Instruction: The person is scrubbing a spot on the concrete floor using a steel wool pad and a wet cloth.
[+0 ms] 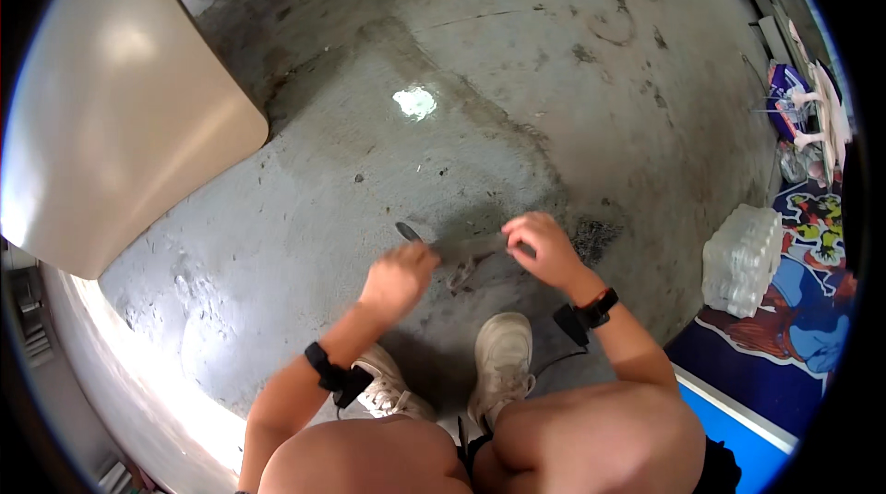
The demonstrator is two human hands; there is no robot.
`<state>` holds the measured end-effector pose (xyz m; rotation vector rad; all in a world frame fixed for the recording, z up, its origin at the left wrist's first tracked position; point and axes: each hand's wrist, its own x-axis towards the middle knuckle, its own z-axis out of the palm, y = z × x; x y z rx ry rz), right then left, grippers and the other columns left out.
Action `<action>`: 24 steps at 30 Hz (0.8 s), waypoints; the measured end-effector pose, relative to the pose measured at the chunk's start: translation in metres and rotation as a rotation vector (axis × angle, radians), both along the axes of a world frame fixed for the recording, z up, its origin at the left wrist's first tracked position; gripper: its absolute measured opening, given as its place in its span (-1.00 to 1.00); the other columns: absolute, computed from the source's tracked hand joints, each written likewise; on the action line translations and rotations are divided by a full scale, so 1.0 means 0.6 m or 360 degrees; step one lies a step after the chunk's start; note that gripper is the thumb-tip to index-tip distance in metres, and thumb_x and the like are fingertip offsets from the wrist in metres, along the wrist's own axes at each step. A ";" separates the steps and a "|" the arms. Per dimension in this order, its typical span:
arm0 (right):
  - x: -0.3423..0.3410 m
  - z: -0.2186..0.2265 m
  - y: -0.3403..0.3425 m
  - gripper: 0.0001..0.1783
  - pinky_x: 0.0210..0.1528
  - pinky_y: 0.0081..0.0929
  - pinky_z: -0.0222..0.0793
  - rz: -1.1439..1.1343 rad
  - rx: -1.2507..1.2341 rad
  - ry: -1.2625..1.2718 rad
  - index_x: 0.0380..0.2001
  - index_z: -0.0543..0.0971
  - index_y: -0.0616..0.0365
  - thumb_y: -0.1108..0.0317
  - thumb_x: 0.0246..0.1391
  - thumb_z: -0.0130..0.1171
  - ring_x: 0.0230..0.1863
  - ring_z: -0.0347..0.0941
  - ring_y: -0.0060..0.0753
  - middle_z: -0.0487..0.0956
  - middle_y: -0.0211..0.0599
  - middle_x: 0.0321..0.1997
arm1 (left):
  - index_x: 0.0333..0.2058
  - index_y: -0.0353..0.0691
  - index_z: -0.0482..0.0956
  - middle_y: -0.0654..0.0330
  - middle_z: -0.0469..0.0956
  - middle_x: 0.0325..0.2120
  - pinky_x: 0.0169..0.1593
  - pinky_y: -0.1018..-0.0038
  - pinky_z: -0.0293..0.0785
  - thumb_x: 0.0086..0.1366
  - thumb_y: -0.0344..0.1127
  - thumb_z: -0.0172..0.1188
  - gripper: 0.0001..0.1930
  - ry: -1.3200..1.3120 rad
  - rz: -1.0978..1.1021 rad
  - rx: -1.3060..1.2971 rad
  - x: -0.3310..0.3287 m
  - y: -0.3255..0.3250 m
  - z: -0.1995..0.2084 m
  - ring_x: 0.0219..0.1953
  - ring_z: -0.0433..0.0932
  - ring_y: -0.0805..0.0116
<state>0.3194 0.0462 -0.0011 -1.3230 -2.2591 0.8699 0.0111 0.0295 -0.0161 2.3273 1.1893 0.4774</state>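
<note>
1. Stained grey concrete floor (314, 189) spreads beneath the person; a glossy beige panel (129, 115) stands at left, a colourful printed board (738, 360) at right.
2. Stacked clear plastic trays (741, 260) rest at the board's edge; their contents cannot be told. Beyond sits a purple box (787, 104) with thin pale pieces.
3. The left hand (399, 280) grips a dark-ended item (407, 232) above the floor.
4. The right hand (544, 249) has narrowly curled fingers; their hold is unclear.
</note>
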 end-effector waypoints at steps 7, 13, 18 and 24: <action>-0.056 0.013 -0.088 -0.41 0.44 -0.04 0.10 0.0286 -0.0023 -0.0348 0.12 0.46 0.25 0.24 0.03 0.34 0.44 0.16 0.04 0.28 -0.04 0.41 | 0.11 -0.28 0.49 -0.05 0.34 0.24 0.28 0.10 0.32 0.11 -0.33 0.25 -0.47 0.0235 -0.0182 -0.0070 0.048 -0.094 -0.003 0.30 0.30 -0.07; -0.068 -0.032 -0.132 -0.03 0.55 0.01 -0.16 0.0214 -0.0266 -0.0631 0.38 0.19 0.32 -0.03 0.07 0.32 0.58 -0.14 0.09 0.00 0.17 0.54 | 0.33 -0.38 0.25 -0.19 0.01 0.44 0.47 -0.13 -0.16 0.18 -0.15 0.21 -0.22 0.0581 -0.0275 -0.0169 0.082 -0.134 -0.049 0.49 -0.10 -0.25; -0.063 -0.030 -0.099 0.00 0.55 -0.04 -0.13 0.0174 -0.0238 -0.0700 0.40 0.19 0.25 -0.11 0.06 0.32 0.58 -0.14 0.04 0.00 0.09 0.55 | 0.36 -0.37 0.19 -0.16 -0.03 0.45 0.49 -0.08 -0.21 0.15 -0.03 0.25 -0.12 0.0660 -0.0324 -0.0259 0.096 -0.072 -0.037 0.50 -0.12 -0.21; -0.113 -0.039 0.033 0.11 0.55 -0.04 -0.11 0.0377 -0.0128 -0.0711 0.39 0.20 0.24 -0.17 -0.09 0.41 0.58 -0.14 0.05 -0.01 0.07 0.55 | 0.38 -0.37 0.16 -0.10 -0.03 0.47 0.52 0.05 -0.23 0.08 0.07 0.25 -0.03 0.0729 -0.0166 -0.0165 0.040 0.025 -0.053 0.52 -0.14 -0.08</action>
